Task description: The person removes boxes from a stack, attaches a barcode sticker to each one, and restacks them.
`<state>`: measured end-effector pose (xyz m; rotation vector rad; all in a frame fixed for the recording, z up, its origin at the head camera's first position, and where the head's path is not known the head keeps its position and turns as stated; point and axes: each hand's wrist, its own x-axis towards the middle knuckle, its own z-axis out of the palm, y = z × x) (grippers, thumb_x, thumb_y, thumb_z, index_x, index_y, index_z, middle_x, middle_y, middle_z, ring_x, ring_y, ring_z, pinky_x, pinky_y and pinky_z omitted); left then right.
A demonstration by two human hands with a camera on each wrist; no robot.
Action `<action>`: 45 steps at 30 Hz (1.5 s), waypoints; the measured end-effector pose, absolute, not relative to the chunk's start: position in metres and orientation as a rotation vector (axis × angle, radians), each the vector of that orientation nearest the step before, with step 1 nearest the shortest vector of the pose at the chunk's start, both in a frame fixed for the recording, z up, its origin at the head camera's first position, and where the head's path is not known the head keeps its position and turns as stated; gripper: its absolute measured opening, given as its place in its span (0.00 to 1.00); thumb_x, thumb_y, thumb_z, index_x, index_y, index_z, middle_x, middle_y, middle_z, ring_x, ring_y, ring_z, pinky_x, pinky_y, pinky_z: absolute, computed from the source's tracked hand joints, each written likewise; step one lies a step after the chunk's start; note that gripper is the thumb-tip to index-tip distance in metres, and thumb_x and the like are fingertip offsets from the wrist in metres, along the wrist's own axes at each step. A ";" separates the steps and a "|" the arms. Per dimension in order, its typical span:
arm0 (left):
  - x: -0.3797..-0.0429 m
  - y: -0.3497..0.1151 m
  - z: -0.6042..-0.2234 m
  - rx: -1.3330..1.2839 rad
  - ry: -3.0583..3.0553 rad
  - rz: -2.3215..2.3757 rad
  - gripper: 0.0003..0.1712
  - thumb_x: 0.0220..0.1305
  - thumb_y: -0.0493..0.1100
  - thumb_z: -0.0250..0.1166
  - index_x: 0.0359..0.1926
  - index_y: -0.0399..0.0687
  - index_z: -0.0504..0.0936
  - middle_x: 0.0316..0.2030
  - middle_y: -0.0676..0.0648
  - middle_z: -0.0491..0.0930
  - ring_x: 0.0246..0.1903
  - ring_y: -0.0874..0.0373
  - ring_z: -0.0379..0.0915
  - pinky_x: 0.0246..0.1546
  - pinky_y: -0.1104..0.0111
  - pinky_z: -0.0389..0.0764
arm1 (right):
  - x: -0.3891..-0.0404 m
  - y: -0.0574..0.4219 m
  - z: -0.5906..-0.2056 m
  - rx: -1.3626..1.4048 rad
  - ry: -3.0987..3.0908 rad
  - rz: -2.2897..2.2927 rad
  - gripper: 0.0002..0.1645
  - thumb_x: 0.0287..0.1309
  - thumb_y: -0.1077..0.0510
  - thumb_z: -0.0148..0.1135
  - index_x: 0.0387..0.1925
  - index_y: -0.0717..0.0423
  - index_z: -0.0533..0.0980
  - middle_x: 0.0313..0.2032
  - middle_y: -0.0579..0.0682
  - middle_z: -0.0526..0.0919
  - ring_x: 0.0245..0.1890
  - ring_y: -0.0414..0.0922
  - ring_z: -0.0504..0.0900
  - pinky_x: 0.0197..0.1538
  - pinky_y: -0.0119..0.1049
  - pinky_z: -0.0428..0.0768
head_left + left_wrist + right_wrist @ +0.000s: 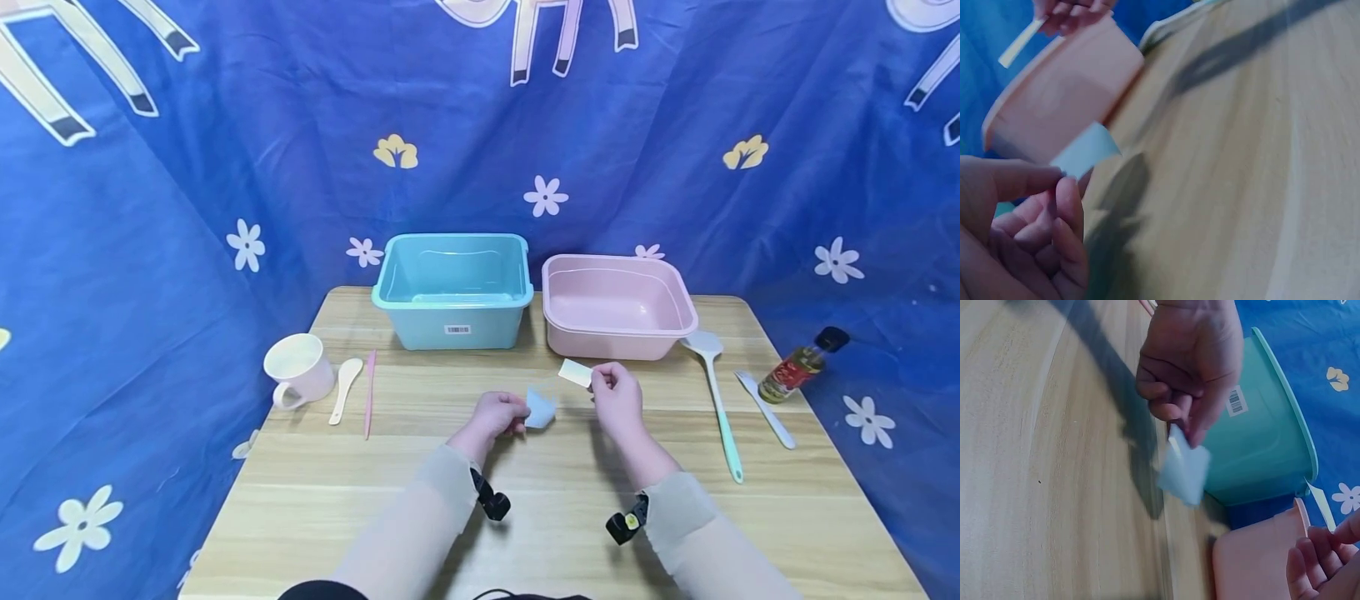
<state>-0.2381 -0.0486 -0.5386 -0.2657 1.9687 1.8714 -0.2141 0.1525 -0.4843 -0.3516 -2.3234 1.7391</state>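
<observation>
Between thumb and fingertips my left hand (497,414) pinches a small light-blue sheet (540,409), thin and slightly bent, like paper or film. It stands out over the table toward the right, casting a shadow in the left wrist view. My right hand (619,402) pinches one end of a small cream-white rectangular slip (575,372), held up in front of the pink basin (618,346). In the right wrist view the slip (1321,505) appears thin and nearly edge-on. The two pieces are apart from each other.
A turquoise basin (457,329) stands at the back, left of the pink one. At left are a white mug (298,367), a white spoon (345,390) and a pink stick (370,395). A spatula (718,408), a knife-like utensil (767,410) and a black-capped bottle (797,372) are at right.
</observation>
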 end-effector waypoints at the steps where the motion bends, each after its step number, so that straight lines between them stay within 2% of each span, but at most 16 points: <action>1: -0.237 -0.049 -0.540 -0.284 1.980 1.865 0.00 0.58 0.31 0.65 0.32 0.36 0.81 0.20 0.48 0.79 0.14 0.65 0.72 0.16 0.77 0.67 | -0.214 0.152 -0.484 -0.350 -2.321 1.742 0.08 0.67 0.67 0.52 0.40 0.68 0.77 0.29 0.59 0.80 0.27 0.43 0.77 0.29 0.27 0.76; 8: -0.237 -0.057 -0.544 -0.376 2.050 1.832 0.05 0.59 0.30 0.64 0.36 0.30 0.83 0.25 0.38 0.84 0.13 0.64 0.74 0.14 0.77 0.68 | -0.214 0.151 -0.484 -0.347 -2.321 1.761 0.07 0.67 0.68 0.52 0.39 0.68 0.76 0.29 0.59 0.79 0.27 0.42 0.77 0.30 0.27 0.76; 14: -0.240 -0.069 -0.544 -0.432 2.095 1.830 0.08 0.57 0.29 0.63 0.38 0.29 0.84 0.24 0.39 0.83 0.13 0.63 0.72 0.14 0.77 0.69 | -0.213 0.149 -0.482 -0.351 -2.329 1.769 0.07 0.67 0.68 0.52 0.40 0.68 0.76 0.30 0.58 0.79 0.30 0.48 0.78 0.30 0.27 0.76; 20: -0.243 -0.077 -0.539 -0.460 2.299 1.732 0.07 0.56 0.33 0.66 0.37 0.35 0.85 0.30 0.43 0.81 0.22 0.58 0.74 0.23 0.71 0.75 | -0.212 0.148 -0.481 -0.359 -2.336 1.773 0.08 0.68 0.68 0.51 0.40 0.68 0.76 0.30 0.58 0.79 0.34 0.56 0.79 0.31 0.28 0.78; 23: -0.244 -0.076 -0.534 -0.417 2.424 1.720 0.04 0.57 0.35 0.68 0.35 0.39 0.84 0.30 0.45 0.79 0.27 0.55 0.74 0.27 0.67 0.76 | -0.212 0.148 -0.481 -0.365 -2.340 1.770 0.08 0.67 0.67 0.52 0.40 0.68 0.76 0.30 0.58 0.79 0.32 0.53 0.79 0.32 0.31 0.79; 26: -0.243 -0.069 -0.524 -0.260 2.529 1.772 0.04 0.58 0.35 0.68 0.36 0.41 0.85 0.31 0.47 0.79 0.31 0.55 0.74 0.32 0.65 0.76 | -0.213 0.146 -0.481 -0.374 -2.333 1.781 0.07 0.66 0.68 0.53 0.39 0.68 0.77 0.29 0.56 0.79 0.30 0.48 0.79 0.32 0.32 0.80; 30: -0.238 -0.049 -0.502 0.140 2.669 1.757 0.06 0.59 0.36 0.70 0.38 0.44 0.87 0.34 0.51 0.77 0.36 0.56 0.73 0.40 0.64 0.75 | -0.214 0.143 -0.480 -0.363 -2.320 1.799 0.07 0.64 0.69 0.54 0.38 0.69 0.78 0.27 0.55 0.80 0.27 0.42 0.78 0.30 0.29 0.79; 33: -0.231 -0.035 -0.490 0.509 2.846 1.605 0.06 0.58 0.39 0.72 0.38 0.48 0.88 0.35 0.54 0.76 0.38 0.58 0.72 0.41 0.64 0.75 | -0.213 0.138 -0.480 -0.338 -2.306 1.833 0.07 0.63 0.69 0.55 0.38 0.72 0.78 0.26 0.55 0.81 0.25 0.39 0.78 0.30 0.29 0.79; 38: -0.224 -0.022 -0.486 1.113 3.233 1.142 0.10 0.55 0.45 0.75 0.36 0.49 0.85 0.35 0.53 0.76 0.36 0.57 0.70 0.37 0.66 0.73 | -0.212 0.130 -0.478 -0.322 -2.266 1.946 0.09 0.63 0.70 0.55 0.40 0.76 0.77 0.26 0.54 0.83 0.25 0.37 0.79 0.32 0.31 0.81; 40: -0.223 -0.020 -0.489 1.243 3.330 1.015 0.12 0.54 0.46 0.76 0.35 0.49 0.83 0.35 0.52 0.76 0.34 0.56 0.70 0.35 0.65 0.72 | -0.212 0.126 -0.477 -0.329 -2.245 1.985 0.09 0.63 0.70 0.56 0.40 0.76 0.77 0.26 0.54 0.83 0.24 0.37 0.79 0.33 0.33 0.82; 45: -0.222 -0.019 -0.492 1.340 3.420 0.937 0.12 0.54 0.45 0.75 0.35 0.49 0.80 0.35 0.51 0.74 0.33 0.55 0.70 0.33 0.64 0.70 | -0.209 0.120 -0.473 -0.358 -2.186 2.045 0.08 0.63 0.70 0.56 0.38 0.76 0.77 0.25 0.54 0.83 0.23 0.37 0.80 0.32 0.35 0.83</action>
